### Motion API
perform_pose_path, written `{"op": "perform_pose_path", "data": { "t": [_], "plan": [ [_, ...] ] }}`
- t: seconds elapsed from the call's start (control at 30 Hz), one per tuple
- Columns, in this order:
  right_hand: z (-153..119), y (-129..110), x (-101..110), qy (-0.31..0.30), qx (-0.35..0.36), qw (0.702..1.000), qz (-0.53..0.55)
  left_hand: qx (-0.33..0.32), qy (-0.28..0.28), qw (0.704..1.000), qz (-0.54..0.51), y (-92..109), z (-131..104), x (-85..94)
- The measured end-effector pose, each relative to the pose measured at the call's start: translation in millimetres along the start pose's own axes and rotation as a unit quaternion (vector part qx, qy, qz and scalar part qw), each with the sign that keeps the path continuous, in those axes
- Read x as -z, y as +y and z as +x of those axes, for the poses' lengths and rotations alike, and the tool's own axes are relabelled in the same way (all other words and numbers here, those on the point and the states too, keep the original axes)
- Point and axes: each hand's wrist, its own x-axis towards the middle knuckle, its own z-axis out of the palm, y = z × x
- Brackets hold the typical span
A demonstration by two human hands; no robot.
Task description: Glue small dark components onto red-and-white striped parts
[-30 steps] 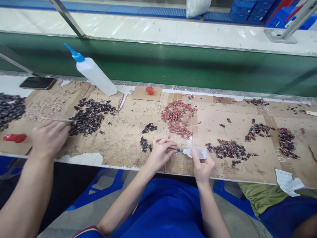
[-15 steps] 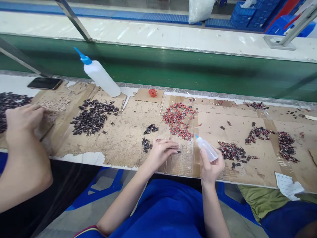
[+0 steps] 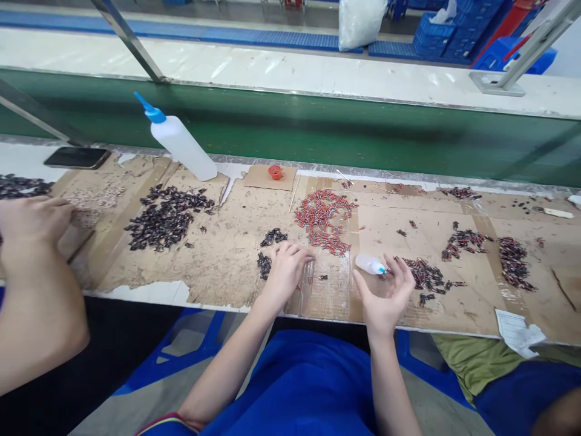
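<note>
My left hand is over the cardboard, fingers bent together; anything in its fingertips is too small or hidden to name. A single small black part lies just right of it, and a tiny red piece shows below its fingers. My right hand has a small white squeeze bottle between thumb and fingers, loosely held. Its blue tip points right, towards the fingers. Beyond my left hand are small black clusters and a pile of red parts.
A large white bottle with a blue nozzle stands behind a black pile. A red cap sits on a cardboard piece. Red-and-black piles lie to the right. At far left is another person's hand, near a phone.
The small bottle has turned: its tip pointed up-left and now points right. My left hand has drawn back left from the black part. The view has shifted slightly.
</note>
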Motion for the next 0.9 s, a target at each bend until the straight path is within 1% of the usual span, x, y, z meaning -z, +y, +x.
{"op": "perform_pose_path", "data": {
  "t": [0.03, 0.07, 0.1, 0.17, 0.2, 0.27, 0.33, 0.4, 0.47, 0.53, 0.6, 0.67, 0.7, 0.8, 0.9],
  "plan": [
    [-4.9, -3.8, 2.1, 0.019, 0.040, 0.999, -0.009, -0.009, -0.006, 0.999, -0.037, 0.0, -1.3, -0.2],
    [-10.0, -7.6, 3.7, 0.025, 0.082, 0.996, -0.020, -0.016, -0.011, 0.996, -0.083, 0.9, -3.0, -0.3],
    [-15.0, -11.2, 4.6, 0.019, 0.120, 0.992, -0.029, -0.021, -0.014, 0.991, -0.133, 2.6, -5.0, -0.4],
    [-23.5, -17.2, 4.0, -0.025, 0.161, 0.986, -0.044, -0.021, -0.018, 0.975, -0.220, 8.4, -9.7, -0.4],
    [-26.5, -19.4, 2.6, -0.055, 0.160, 0.985, -0.045, -0.020, -0.019, 0.968, -0.250, 12.1, -12.2, -0.2],
    [-29.8, -22.0, -1.4, -0.111, 0.117, 0.986, -0.029, -0.024, -0.027, 0.958, -0.285, 19.5, -16.8, 0.9],
    [-30.3, -22.3, -5.1, -0.163, 0.056, 0.985, 0.008, -0.042, -0.039, 0.954, -0.294, 24.9, -20.2, 2.4],
    [-29.7, -20.9, -7.1, -0.196, 0.002, 0.980, 0.043, -0.057, -0.046, 0.955, -0.288, 26.5, -22.3, 3.4],
    [-29.4, -18.2, -7.4, -0.214, -0.041, 0.974, 0.065, -0.061, -0.048, 0.960, -0.269, 24.2, -23.8, 2.8],
    [-30.0, -14.4, -7.0, -0.215, -0.088, 0.970, 0.078, -0.060, -0.043, 0.974, -0.214, 18.9, -25.5, 0.1],
    [-31.4, -10.4, -7.0, -0.204, -0.132, 0.967, 0.082, -0.061, -0.027, 0.989, -0.130, 12.6, -27.4, -4.3],
    [-33.2, -6.9, -8.1, -0.194, -0.156, 0.965, 0.079, -0.065, -0.009, 0.996, -0.057, 7.2, -29.3, -9.5],
    [-34.0, -5.7, -9.0, -0.192, -0.162, 0.965, 0.076, -0.069, -0.004, 0.997, -0.036, 5.2, -29.9, -11.9],
    [-36.1, -4.9, -12.2, -0.188, -0.175, 0.964, 0.070, -0.086, -0.003, 0.996, -0.027, 3.0, -29.7, -17.0],
    [-36.5, -7.7, -14.1, -0.189, -0.180, 0.963, 0.064, -0.089, -0.001, 0.994, -0.063, 4.7, -28.1, -18.1]
  ]
}}
